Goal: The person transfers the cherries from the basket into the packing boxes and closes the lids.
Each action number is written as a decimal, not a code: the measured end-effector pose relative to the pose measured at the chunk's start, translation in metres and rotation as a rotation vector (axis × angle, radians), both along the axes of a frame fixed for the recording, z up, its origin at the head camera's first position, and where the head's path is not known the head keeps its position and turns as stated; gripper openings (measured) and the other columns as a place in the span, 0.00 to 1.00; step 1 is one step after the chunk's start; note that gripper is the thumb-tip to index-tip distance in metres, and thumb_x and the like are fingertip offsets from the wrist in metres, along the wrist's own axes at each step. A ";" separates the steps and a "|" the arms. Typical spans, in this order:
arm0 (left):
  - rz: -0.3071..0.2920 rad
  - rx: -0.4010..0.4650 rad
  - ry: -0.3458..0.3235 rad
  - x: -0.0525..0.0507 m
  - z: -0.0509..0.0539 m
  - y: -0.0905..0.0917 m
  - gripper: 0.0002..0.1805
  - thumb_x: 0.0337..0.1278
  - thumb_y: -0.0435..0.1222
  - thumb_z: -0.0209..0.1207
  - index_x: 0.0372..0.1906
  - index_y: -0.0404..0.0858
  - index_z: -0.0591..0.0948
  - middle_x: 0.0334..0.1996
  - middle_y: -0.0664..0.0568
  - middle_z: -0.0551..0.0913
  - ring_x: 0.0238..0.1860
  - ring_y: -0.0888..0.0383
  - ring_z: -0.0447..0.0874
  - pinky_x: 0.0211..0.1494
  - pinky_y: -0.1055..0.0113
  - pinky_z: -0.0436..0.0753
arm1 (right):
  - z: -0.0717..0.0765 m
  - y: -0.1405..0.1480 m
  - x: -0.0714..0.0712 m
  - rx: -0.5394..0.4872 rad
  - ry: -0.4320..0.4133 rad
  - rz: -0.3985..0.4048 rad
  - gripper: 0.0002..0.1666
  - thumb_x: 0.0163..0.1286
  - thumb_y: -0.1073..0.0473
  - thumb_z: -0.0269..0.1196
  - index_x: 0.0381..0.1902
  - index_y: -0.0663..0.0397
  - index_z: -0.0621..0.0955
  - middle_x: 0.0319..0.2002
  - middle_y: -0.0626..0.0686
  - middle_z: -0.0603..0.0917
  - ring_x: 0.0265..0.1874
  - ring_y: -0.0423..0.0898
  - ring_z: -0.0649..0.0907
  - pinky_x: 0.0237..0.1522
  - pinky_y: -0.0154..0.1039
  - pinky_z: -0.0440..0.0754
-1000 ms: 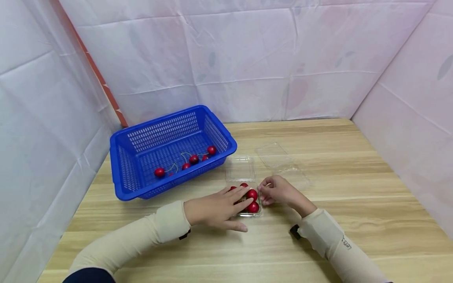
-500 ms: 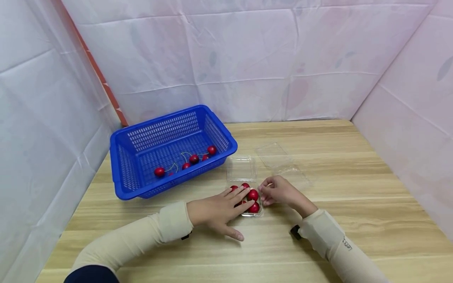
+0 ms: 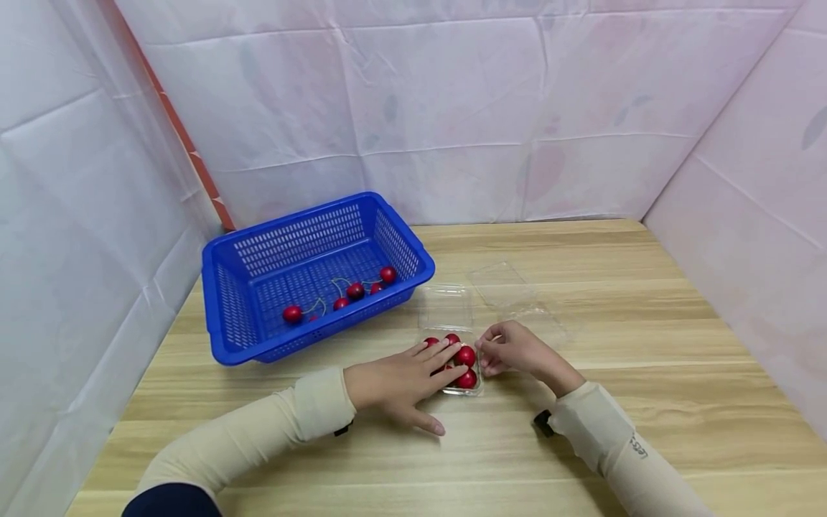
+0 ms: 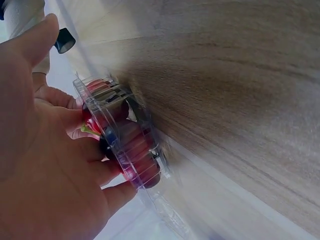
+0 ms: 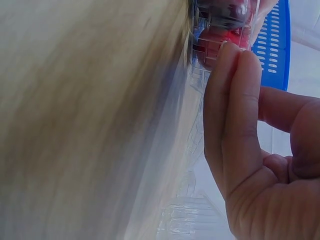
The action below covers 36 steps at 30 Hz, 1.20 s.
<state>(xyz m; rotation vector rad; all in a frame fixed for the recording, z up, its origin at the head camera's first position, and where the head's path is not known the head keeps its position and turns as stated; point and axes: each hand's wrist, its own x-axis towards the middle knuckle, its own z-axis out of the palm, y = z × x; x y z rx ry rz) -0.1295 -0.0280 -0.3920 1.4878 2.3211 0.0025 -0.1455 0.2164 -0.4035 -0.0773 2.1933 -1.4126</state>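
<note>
A small clear plastic box (image 3: 474,391) stands on the table with its lid (image 3: 446,307) folded back; several red cherries (image 3: 466,355) fill it. My left hand (image 3: 407,388) lies palm down over them, fingers spread and straight, the thumb out to the side. In the left wrist view the fingertips (image 4: 120,195) touch the cherries and the rim of the box (image 4: 107,125). At the right side of the box, my right hand (image 3: 517,353) pinches the rim between thumb and fingers. The right wrist view shows its fingers (image 5: 240,110) against the box wall, the thumb tip hidden behind them.
A blue basket (image 3: 323,334) with several stemmed cherries (image 3: 292,314) stands at the left, behind my left forearm. Another clear open box (image 3: 500,283) lies on the table (image 3: 646,323) behind my right hand. Patterned white cloth (image 3: 446,108) hangs at the back and sides.
The box with the cherries has shifted slightly right, and both hands with it. My left hand has turned a little, its thumb now lower and farther from the box.
</note>
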 end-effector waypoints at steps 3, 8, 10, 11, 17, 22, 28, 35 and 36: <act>-0.001 0.003 0.020 0.000 0.000 0.000 0.52 0.55 0.69 0.47 0.77 0.47 0.47 0.77 0.47 0.37 0.76 0.51 0.30 0.76 0.54 0.42 | 0.001 0.001 0.001 0.002 0.005 0.002 0.14 0.73 0.64 0.54 0.43 0.75 0.75 0.25 0.56 0.82 0.22 0.43 0.83 0.29 0.38 0.85; 0.009 0.002 0.047 -0.003 -0.001 0.000 0.52 0.51 0.72 0.45 0.77 0.51 0.48 0.77 0.49 0.39 0.76 0.51 0.32 0.75 0.50 0.43 | 0.004 0.000 0.001 0.046 0.025 -0.009 0.17 0.74 0.60 0.54 0.42 0.74 0.76 0.26 0.59 0.83 0.23 0.46 0.84 0.30 0.41 0.85; 0.019 0.018 0.039 -0.004 -0.001 -0.001 0.51 0.51 0.73 0.44 0.76 0.53 0.48 0.77 0.50 0.40 0.76 0.51 0.34 0.75 0.48 0.44 | 0.006 0.000 0.000 0.084 0.045 -0.017 0.18 0.74 0.58 0.54 0.43 0.74 0.76 0.25 0.59 0.84 0.23 0.47 0.85 0.30 0.41 0.85; 0.021 0.041 0.044 -0.005 0.000 -0.002 0.50 0.53 0.73 0.43 0.76 0.53 0.49 0.77 0.50 0.42 0.76 0.51 0.37 0.75 0.48 0.46 | 0.007 0.000 -0.001 0.108 0.060 -0.021 0.19 0.74 0.57 0.54 0.43 0.73 0.76 0.25 0.59 0.84 0.24 0.47 0.85 0.30 0.41 0.85; 0.154 0.285 0.118 -0.004 0.008 -0.009 0.39 0.65 0.58 0.49 0.74 0.43 0.59 0.72 0.44 0.60 0.72 0.49 0.58 0.71 0.52 0.61 | 0.016 0.002 -0.005 0.255 0.258 -0.051 0.18 0.74 0.56 0.54 0.42 0.71 0.78 0.24 0.56 0.84 0.23 0.47 0.85 0.28 0.40 0.84; 0.434 0.455 0.112 -0.001 0.012 -0.018 0.31 0.68 0.46 0.53 0.68 0.33 0.66 0.61 0.41 0.72 0.62 0.49 0.71 0.64 0.55 0.72 | 0.022 0.001 -0.013 0.288 0.410 -0.090 0.17 0.73 0.58 0.55 0.42 0.71 0.79 0.31 0.61 0.84 0.26 0.46 0.85 0.28 0.36 0.83; 0.613 0.568 -0.017 -0.004 0.000 -0.033 0.26 0.63 0.37 0.57 0.62 0.28 0.72 0.45 0.42 0.78 0.45 0.52 0.79 0.49 0.58 0.80 | 0.026 0.000 -0.027 0.256 0.364 -0.105 0.19 0.73 0.57 0.54 0.48 0.70 0.79 0.40 0.66 0.83 0.37 0.53 0.84 0.37 0.40 0.82; 0.738 0.587 -0.402 -0.006 -0.016 -0.040 0.28 0.64 0.37 0.57 0.63 0.25 0.68 0.31 0.50 0.82 0.27 0.59 0.80 0.32 0.66 0.81 | 0.026 -0.002 -0.043 0.030 0.164 -0.125 0.27 0.75 0.58 0.50 0.63 0.74 0.67 0.60 0.71 0.71 0.58 0.63 0.74 0.59 0.51 0.74; 0.749 0.591 -0.476 -0.005 -0.018 -0.040 0.28 0.65 0.37 0.56 0.64 0.25 0.67 0.29 0.50 0.82 0.25 0.59 0.81 0.30 0.67 0.81 | 0.026 -0.003 -0.046 0.008 0.142 -0.130 0.28 0.76 0.58 0.50 0.65 0.74 0.65 0.62 0.71 0.69 0.60 0.63 0.72 0.61 0.51 0.73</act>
